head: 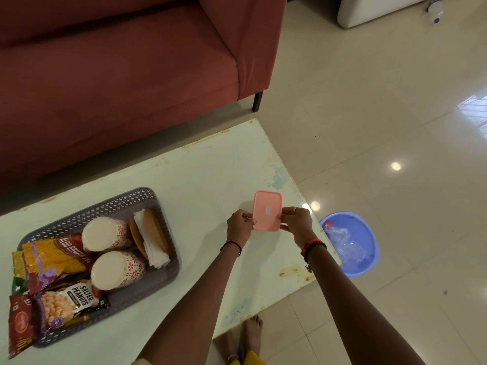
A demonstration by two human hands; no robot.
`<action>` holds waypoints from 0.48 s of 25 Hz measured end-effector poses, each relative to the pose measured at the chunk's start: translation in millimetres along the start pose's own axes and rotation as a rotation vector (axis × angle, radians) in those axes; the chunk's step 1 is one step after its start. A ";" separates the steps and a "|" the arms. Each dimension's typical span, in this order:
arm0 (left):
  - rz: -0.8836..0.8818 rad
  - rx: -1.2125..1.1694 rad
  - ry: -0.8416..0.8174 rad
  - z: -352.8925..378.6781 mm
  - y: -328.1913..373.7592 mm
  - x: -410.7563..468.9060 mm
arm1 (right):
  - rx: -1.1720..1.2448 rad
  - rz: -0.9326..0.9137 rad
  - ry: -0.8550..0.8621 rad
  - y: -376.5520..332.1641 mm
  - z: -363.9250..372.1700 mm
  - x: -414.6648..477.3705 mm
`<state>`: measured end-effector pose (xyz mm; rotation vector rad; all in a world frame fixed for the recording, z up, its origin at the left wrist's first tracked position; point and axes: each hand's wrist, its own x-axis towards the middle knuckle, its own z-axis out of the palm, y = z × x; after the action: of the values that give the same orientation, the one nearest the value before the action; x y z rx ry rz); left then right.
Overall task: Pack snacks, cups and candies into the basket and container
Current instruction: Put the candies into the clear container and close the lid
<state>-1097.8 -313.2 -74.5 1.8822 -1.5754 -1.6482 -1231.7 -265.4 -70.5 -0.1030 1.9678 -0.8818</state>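
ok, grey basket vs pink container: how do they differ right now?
The grey basket rests on the table, untouched; the pink container is held in both hands, left hand and right hand. The basket is open-topped, showing snack packets and cups; the container's contents are hidden. The basket is perforated and far larger. Both are rounded rectangles.

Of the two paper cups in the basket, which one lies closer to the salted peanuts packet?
The nearer cup, at the basket's front, almost touching the peanuts packet. The other cup lies farther back, beside the napkins.
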 end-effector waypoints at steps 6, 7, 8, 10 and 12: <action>-0.045 -0.202 0.153 -18.3 -14.2 -15.7 | -0.055 -0.086 -0.002 -14.7 27.9 -15.3; -0.065 -0.251 0.190 -22.0 -15.5 -18.0 | -0.065 -0.102 -0.004 -16.7 34.9 -17.3; -0.084 -0.297 0.233 -27.0 -18.1 -19.5 | -0.078 -0.114 -0.010 -19.2 43.7 -20.1; -0.130 -0.377 0.320 -35.7 -26.7 -22.0 | -0.111 -0.136 -0.030 -23.6 62.3 -27.0; -0.190 -0.461 0.396 -42.1 -38.0 -24.0 | -0.137 -0.161 -0.058 -26.4 81.6 -33.1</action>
<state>-1038.0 -298.5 -71.4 1.9782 -0.8058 -1.4257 -1156.2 -315.4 -54.1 -0.3673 1.9842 -0.8364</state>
